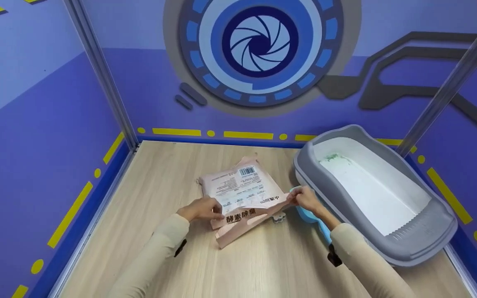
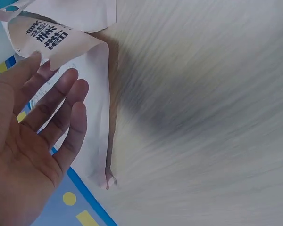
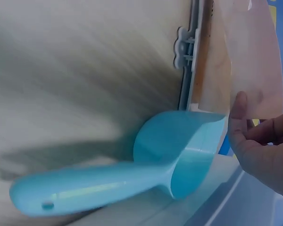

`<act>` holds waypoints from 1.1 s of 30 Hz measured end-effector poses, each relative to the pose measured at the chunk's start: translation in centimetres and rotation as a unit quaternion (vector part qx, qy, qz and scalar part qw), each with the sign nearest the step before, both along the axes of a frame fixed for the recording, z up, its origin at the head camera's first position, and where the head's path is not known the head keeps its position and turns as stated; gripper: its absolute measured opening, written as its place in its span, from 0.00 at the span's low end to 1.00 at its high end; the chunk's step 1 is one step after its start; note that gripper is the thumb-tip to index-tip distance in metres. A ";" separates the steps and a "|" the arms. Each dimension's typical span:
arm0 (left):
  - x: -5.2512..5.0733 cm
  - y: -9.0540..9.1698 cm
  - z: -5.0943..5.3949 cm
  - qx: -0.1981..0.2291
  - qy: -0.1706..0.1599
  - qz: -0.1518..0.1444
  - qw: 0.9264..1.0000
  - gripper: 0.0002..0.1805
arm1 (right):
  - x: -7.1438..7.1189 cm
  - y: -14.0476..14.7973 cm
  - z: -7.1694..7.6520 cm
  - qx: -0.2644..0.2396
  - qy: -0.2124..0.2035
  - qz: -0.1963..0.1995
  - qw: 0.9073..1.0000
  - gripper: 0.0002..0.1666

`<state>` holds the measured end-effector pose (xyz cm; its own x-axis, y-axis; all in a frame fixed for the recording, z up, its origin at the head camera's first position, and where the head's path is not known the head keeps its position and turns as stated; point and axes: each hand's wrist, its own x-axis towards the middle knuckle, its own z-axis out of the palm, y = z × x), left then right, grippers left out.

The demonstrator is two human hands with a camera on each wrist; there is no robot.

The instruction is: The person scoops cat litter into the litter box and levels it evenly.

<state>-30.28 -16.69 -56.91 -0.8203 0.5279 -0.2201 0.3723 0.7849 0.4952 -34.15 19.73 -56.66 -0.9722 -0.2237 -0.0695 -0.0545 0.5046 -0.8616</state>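
A pink bag (image 1: 238, 188) lies flat on the bench (image 1: 164, 174), between its left and right edges and somewhat nearer the back edge. Its barcode end points to the back edge; the opposite end is loose, with a folded strip lifted along it and dark printed characters showing. The left hand (image 1: 202, 208) is at the left part of this end: thumb and forefinger pinch the strip's edge, while the other fingers are loosely bent and apart. The right hand (image 1: 306, 198) pinches the strip's right end between thumb and fingers, the gap closed down on the thin sheet.

Just beside the bag's loose end, a grey clip (image 1: 279, 217) with a scalloped tab rests on the bench. A light blue scoop (image 3: 94, 188) lies under the right hand and forearm, its bowl close to the bag. Beyond it, along the bench's right edge and reaching toward the back right corner, sits a grey-rimmed tray (image 1: 420, 244) with a white inside and green grains (image 1: 334, 157) at its far end. Purple-blue wall panels (image 1: 139, 91) stand along the back and side edges.
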 end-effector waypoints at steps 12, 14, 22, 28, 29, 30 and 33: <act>-0.1 1.5 -0.7 -0.012 0.051 -0.011 0.999 0.09 | 1.1 0.4 0.5 0.108 0.091 0.103 0.985 0.07; -0.1 1.6 -0.8 -0.014 0.064 -0.013 0.998 0.09 | 1.2 0.5 0.5 0.123 0.115 0.130 0.977 0.05; 0.0 2.1 -1.0 -0.018 0.100 -0.015 0.995 0.11 | 1.7 1.0 0.9 0.139 0.040 0.186 0.972 0.06; -0.1 2.6 -1.1 -0.024 0.091 -0.014 0.995 0.08 | 2.3 1.1 0.4 0.172 0.047 0.216 0.960 0.08; -0.1 2.7 -1.1 -0.023 0.087 -0.013 0.996 0.09 | 2.4 1.0 0.4 0.186 0.067 0.220 0.955 0.08; -0.1 2.7 -1.2 -0.020 0.083 -0.012 0.996 0.09 | 2.5 0.9 0.3 0.200 0.087 0.223 0.950 0.08; -0.2 2.6 -1.2 -0.008 0.070 -0.013 0.997 0.10 | 3.0 0.4 0.3 0.252 0.143 0.221 0.931 0.07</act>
